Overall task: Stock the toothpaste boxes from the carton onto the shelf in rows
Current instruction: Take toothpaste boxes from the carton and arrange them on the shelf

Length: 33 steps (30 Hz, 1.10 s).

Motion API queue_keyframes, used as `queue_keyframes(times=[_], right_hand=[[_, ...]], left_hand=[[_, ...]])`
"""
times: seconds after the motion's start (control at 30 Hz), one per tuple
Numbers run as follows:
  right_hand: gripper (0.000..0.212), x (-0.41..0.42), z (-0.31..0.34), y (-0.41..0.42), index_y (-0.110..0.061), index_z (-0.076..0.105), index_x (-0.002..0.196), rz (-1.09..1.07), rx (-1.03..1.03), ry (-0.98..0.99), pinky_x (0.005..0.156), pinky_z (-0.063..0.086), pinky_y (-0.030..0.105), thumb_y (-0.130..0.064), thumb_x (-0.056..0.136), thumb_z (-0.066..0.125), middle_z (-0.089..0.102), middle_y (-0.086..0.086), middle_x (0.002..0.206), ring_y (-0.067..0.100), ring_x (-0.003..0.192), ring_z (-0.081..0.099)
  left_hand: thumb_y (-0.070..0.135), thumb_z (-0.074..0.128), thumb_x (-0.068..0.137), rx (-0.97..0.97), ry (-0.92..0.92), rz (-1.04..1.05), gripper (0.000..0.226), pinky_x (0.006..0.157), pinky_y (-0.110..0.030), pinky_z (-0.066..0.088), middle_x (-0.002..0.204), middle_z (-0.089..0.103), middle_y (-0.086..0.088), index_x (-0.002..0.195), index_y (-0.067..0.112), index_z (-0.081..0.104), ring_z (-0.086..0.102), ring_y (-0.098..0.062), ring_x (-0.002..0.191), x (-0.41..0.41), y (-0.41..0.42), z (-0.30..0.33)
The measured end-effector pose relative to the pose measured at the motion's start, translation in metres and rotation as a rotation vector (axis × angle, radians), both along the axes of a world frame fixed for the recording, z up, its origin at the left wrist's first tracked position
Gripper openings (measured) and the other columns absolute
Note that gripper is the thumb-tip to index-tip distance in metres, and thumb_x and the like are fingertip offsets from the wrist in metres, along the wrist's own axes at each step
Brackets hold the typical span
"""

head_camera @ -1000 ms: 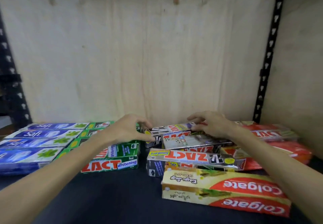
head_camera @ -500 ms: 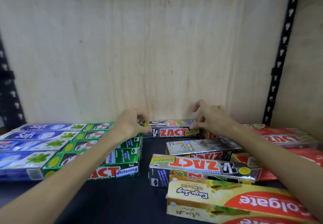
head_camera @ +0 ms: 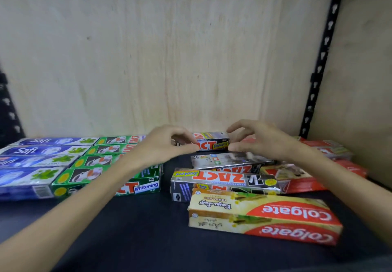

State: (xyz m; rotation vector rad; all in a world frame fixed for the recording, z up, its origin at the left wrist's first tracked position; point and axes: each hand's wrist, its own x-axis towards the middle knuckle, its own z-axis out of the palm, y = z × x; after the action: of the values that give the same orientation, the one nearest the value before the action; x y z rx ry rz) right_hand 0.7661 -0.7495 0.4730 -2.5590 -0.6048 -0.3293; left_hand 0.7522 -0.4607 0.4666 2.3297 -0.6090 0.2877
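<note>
A silver Zact Smokers box (head_camera: 212,143) lies on the dark shelf (head_camera: 137,225) against the plywood back panel (head_camera: 169,59); the left hand (head_camera: 164,145) pinches its left end with thumb and curled fingers (head_camera: 180,131); the right hand (head_camera: 261,139) sits at its right end, fingers curled, thumb at the box's corner, though whether it truly grips I cannot tell. In front of that box lie two more silver Zact boxes (head_camera: 224,179); nearer still, the yellow Colgate boxes (head_camera: 265,218). Left of it stand rows of green Zact Whitening boxes (head_camera: 89,173) and blue Safi boxes (head_camera: 40,151); right of it, red boxes (head_camera: 297,178).
</note>
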Motion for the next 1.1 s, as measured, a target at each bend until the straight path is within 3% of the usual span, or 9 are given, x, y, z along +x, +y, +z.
queue_keyframes(times=[0.17, 0.27, 0.37, 0.47, 0.63, 0.77, 0.83, 0.93, 1.1], right_hand=[[0.068, -0.025, -0.005, -0.019, -0.058, 0.057, 0.116, 0.031, -0.11, 0.067, 0.114, 0.034, 0.048, -0.087, 0.056, 0.066, 0.07, -0.029, 0.108, -0.008, 0.113, 0.059], [0.076, -0.024, -0.01, -0.013, -0.051, 0.057, 0.126, 0.034, -0.076, 0.043, 0.113, 0.033, 0.049, -0.083, 0.059, 0.067, 0.069, -0.032, 0.102, -0.007, 0.114, 0.058], [0.071, -0.019, -0.014, 0.001, -0.038, 0.055, 0.133, 0.037, -0.117, -0.02, 0.11, 0.029, 0.043, -0.075, 0.073, 0.065, 0.072, -0.028, 0.105, -0.005, 0.118, 0.057], [0.069, -0.014, -0.016, 0.014, -0.036, 0.048, 0.139, 0.045, -0.142, -0.055, 0.1, 0.024, 0.036, -0.072, 0.082, 0.059, 0.073, -0.019, 0.117, 0.002, 0.126, 0.054], [0.067, -0.005, -0.015, 0.027, -0.03, 0.045, 0.143, 0.073, -0.137, -0.009, 0.111, 0.027, 0.04, -0.068, 0.088, 0.053, 0.073, -0.016, 0.115, 0.007, 0.126, 0.057], [0.06, -0.004, -0.019, 0.027, -0.029, 0.055, 0.136, 0.07, 0.014, -0.003, 0.109, 0.042, 0.041, -0.065, 0.087, 0.055, 0.076, -0.009, 0.111, 0.007, 0.113, 0.065], [0.06, -0.006, -0.02, 0.023, -0.032, 0.058, 0.133, 0.064, 0.078, 0.01, 0.097, 0.051, 0.031, -0.065, 0.082, 0.062, 0.075, -0.008, 0.114, 0.001, 0.105, 0.066], [0.066, -0.01, -0.021, 0.017, -0.039, 0.059, 0.131, 0.021, 0.057, -0.013, 0.094, 0.042, 0.025, -0.066, 0.073, 0.074, 0.071, -0.011, 0.121, -0.002, 0.105, 0.059], [0.059, -0.009, -0.023, 0.017, -0.037, 0.059, 0.131, 0.009, 0.044, -0.044, 0.1, 0.046, 0.033, -0.051, 0.078, 0.08, 0.069, -0.015, 0.116, 0.008, 0.113, 0.06]], left_hand=[[0.045, 0.082, 0.077, 0.023, 0.152, -0.089, 0.026, 0.091, -0.032, 0.058, 0.095, 0.077, 0.016, 0.099, 0.031, 0.08, 0.072, -0.003, 0.09, -0.016, -0.012, -0.005], [0.054, 0.079, 0.075, 0.057, 0.14, -0.103, 0.029, 0.091, -0.038, 0.058, 0.093, 0.077, 0.016, 0.097, 0.035, 0.08, 0.071, -0.003, 0.09, -0.015, -0.008, -0.006], [0.065, 0.076, 0.069, 0.08, 0.115, -0.067, 0.041, 0.089, -0.03, 0.057, 0.094, 0.074, 0.023, 0.103, 0.042, 0.078, 0.067, 0.002, 0.093, -0.016, -0.002, -0.004], [0.059, 0.08, 0.072, 0.092, 0.085, -0.036, 0.035, 0.087, -0.022, 0.054, 0.097, 0.072, 0.023, 0.103, 0.044, 0.077, 0.064, 0.006, 0.094, -0.01, 0.004, -0.004], [0.049, 0.078, 0.08, 0.137, 0.045, 0.011, 0.032, 0.079, -0.016, 0.044, 0.104, 0.07, 0.024, 0.11, 0.04, 0.076, 0.059, 0.011, 0.096, -0.001, 0.014, -0.006], [0.045, 0.065, 0.093, 0.188, -0.015, 0.032, 0.022, 0.072, -0.001, 0.04, 0.101, 0.067, 0.028, 0.112, 0.038, 0.075, 0.057, 0.017, 0.091, 0.003, 0.016, -0.008], [0.045, 0.057, 0.099, 0.197, -0.027, 0.054, 0.026, 0.076, -0.008, 0.046, 0.104, 0.074, 0.013, 0.112, 0.032, 0.076, 0.064, 0.003, 0.093, 0.006, 0.019, -0.01], [0.045, 0.047, 0.103, 0.238, -0.032, 0.116, 0.037, 0.084, -0.034, 0.05, 0.099, 0.076, -0.007, 0.106, 0.02, 0.075, 0.068, -0.022, 0.09, 0.009, 0.023, -0.014], [0.046, 0.066, 0.093, 0.091, -0.145, 0.141, 0.019, 0.079, -0.023, 0.051, 0.091, 0.073, 0.017, 0.097, 0.031, 0.076, 0.064, 0.001, 0.086, 0.005, 0.02, -0.01]])
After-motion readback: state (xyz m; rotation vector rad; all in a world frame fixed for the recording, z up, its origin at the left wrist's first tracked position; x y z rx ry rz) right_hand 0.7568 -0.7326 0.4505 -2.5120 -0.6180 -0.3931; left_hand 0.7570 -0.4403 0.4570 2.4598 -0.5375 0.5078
